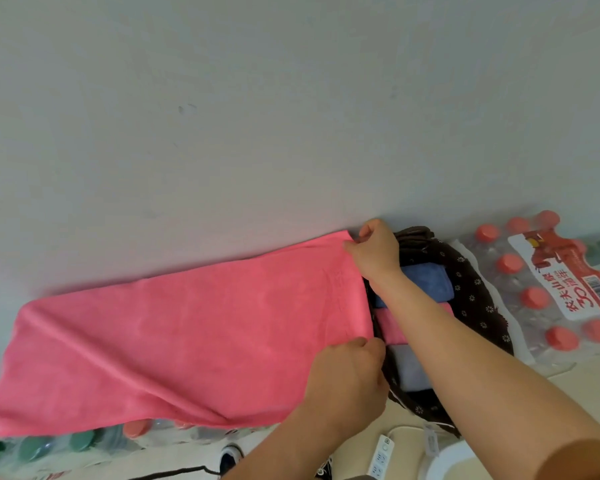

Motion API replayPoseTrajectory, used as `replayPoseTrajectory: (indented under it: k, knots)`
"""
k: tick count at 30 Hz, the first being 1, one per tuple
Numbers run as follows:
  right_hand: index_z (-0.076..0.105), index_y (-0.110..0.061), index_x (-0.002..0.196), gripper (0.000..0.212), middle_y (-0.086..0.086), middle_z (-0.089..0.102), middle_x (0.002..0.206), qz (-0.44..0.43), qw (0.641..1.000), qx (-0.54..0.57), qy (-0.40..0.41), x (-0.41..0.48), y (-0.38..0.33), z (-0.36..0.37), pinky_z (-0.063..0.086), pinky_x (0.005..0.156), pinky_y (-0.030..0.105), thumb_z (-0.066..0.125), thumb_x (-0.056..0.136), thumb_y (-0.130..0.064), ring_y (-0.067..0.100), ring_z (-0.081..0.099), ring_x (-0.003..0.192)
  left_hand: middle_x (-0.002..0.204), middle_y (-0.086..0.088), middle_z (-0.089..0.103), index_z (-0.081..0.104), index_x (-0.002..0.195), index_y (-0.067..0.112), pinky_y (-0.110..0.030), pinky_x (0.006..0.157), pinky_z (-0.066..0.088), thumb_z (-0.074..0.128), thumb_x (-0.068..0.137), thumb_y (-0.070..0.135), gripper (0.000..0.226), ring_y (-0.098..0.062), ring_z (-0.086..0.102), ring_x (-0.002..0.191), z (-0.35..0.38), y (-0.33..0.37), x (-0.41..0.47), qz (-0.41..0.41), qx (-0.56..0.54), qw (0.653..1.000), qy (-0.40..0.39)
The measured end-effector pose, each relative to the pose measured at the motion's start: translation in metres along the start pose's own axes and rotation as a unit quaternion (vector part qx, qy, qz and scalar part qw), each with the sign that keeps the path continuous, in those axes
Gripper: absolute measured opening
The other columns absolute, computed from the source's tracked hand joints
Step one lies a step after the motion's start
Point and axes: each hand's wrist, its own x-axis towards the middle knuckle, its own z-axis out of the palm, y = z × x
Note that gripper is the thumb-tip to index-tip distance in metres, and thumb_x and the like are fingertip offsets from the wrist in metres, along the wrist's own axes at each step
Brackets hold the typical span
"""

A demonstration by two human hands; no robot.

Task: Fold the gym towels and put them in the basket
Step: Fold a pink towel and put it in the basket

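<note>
Open pink towel (187, 327) is spread wide across the left and middle of the view. Its far edge runs along the foot of the grey wall (257, 116), and its left end sags toward the lower left corner. Can't tell what it rests on.

Your right hand (374, 252) pinches the towel's far right corner between thumb and curled fingers, close to the wall. Your left hand (349, 372) is closed on the near right corner, fingers bunched over the cloth. Both hands sit on the same short edge, right one farther from you.

The basket (471, 289) is just right of that edge, lined in dark brown cloth with small white flowers. Your right forearm crosses over it. Three folded towels lie in it in a row:
- blue towel (426, 280), farthest
- folded pink towel (392, 327), in the middle
- pale grey towel (409, 368), nearest

A shrink-wrapped pack of red-capped bottles (548, 282) sits beside the basket on the right, with a red and white label on top. Green-capped bottles (80, 441) show below the open towel's near edge at lower left. A white power strip (380, 457) and the toe of a shoe (229, 457) are on the floor near the bottom edge.
</note>
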Motion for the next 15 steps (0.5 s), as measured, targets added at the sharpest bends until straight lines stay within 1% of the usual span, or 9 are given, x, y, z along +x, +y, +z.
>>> replayPoseTrajectory:
  k: [1,3,6,7,8,9,11,13,15]
  knots:
    - [0.049,-0.014,0.083,0.020,-0.008,0.048,0.070,-0.011,1.000,-0.016,0.007,0.000,0.001,-0.001,0.036,0.059,0.028,0.067,0.077,-0.009,0.014,0.047,0.068,0.058,0.006,0.051,0.044,0.066,0.023,-0.026,0.035,0.031,0.051,0.063,0.019,0.008,-0.019,0.044,0.042,-0.001,0.003,0.000,-0.006,-0.010,1.000,-0.003]
    - [0.050,-0.015,0.082,0.017,-0.007,0.051,0.071,-0.034,0.998,-0.058,0.009,-0.001,0.002,-0.005,0.040,0.063,0.030,0.067,0.080,-0.010,0.017,0.052,0.071,0.067,0.004,0.052,0.049,0.073,0.021,-0.028,0.040,0.031,0.048,0.063,0.017,0.011,-0.021,0.046,0.049,-0.003,0.011,0.001,-0.008,-0.039,0.999,-0.004]
    - [0.058,-0.015,0.085,0.006,-0.001,0.064,0.080,-0.072,0.990,-0.120,0.002,-0.002,0.003,-0.009,0.048,0.068,0.034,0.063,0.084,-0.014,0.021,0.060,0.078,0.088,-0.003,0.052,0.055,0.091,0.017,-0.037,0.051,0.042,0.043,0.069,0.013,0.025,-0.027,0.052,0.064,-0.001,0.020,0.001,-0.025,-0.079,0.996,-0.025]
    - [0.059,-0.015,0.087,0.002,0.001,0.066,0.083,-0.091,0.985,-0.146,0.002,-0.003,0.002,-0.009,0.049,0.067,0.035,0.061,0.086,-0.016,0.022,0.061,0.079,0.092,-0.003,0.050,0.056,0.096,0.017,-0.038,0.055,0.044,0.044,0.070,0.012,0.029,-0.027,0.053,0.068,0.000,0.022,0.000,-0.033,-0.100,0.994,-0.036]
    - [0.060,-0.015,0.087,0.003,0.002,0.066,0.085,-0.115,0.978,-0.175,0.008,-0.005,0.001,-0.009,0.047,0.064,0.034,0.058,0.087,-0.018,0.023,0.060,0.081,0.094,-0.003,0.050,0.057,0.101,0.017,-0.036,0.059,0.045,0.046,0.071,0.011,0.032,-0.025,0.054,0.072,0.001,0.023,-0.001,-0.039,-0.129,0.990,-0.050]
    - [0.059,-0.015,0.087,0.005,0.003,0.065,0.087,-0.142,0.968,-0.206,0.018,-0.007,0.001,-0.008,0.044,0.062,0.033,0.056,0.088,-0.018,0.024,0.058,0.083,0.094,-0.002,0.050,0.058,0.104,0.018,-0.031,0.063,0.044,0.049,0.072,0.011,0.035,-0.022,0.054,0.075,0.001,0.024,-0.002,-0.045,-0.164,0.983,-0.065]
    - [0.059,-0.013,0.090,0.007,0.006,0.060,0.093,-0.192,0.952,-0.237,0.028,-0.015,-0.004,-0.005,0.038,0.063,0.031,0.054,0.087,-0.015,0.025,0.053,0.089,0.092,-0.001,0.054,0.061,0.106,0.019,-0.017,0.064,0.038,0.051,0.072,0.009,0.037,-0.014,0.053,0.075,-0.006,0.019,-0.003,-0.061,-0.227,0.969,-0.077]
    - [0.061,-0.012,0.094,0.013,0.008,0.058,0.094,-0.245,0.942,-0.231,0.004,-0.025,-0.010,0.002,0.044,0.065,0.035,0.055,0.083,-0.010,0.026,0.052,0.090,0.090,0.001,0.061,0.064,0.101,0.021,-0.014,0.065,0.039,0.049,0.071,0.010,0.036,-0.005,0.052,0.071,-0.022,0.007,-0.008,-0.091,-0.263,0.959,-0.054]
    - [0.064,-0.013,0.090,0.013,0.007,0.059,0.088,-0.299,0.927,-0.220,-0.043,-0.038,-0.020,0.014,0.048,0.066,0.039,0.058,0.080,-0.007,0.028,0.055,0.084,0.087,0.011,0.063,0.067,0.093,0.023,-0.016,0.068,0.042,0.045,0.069,0.014,0.033,-0.001,0.051,0.071,-0.039,-0.015,-0.018,-0.137,-0.277,0.951,-0.002]
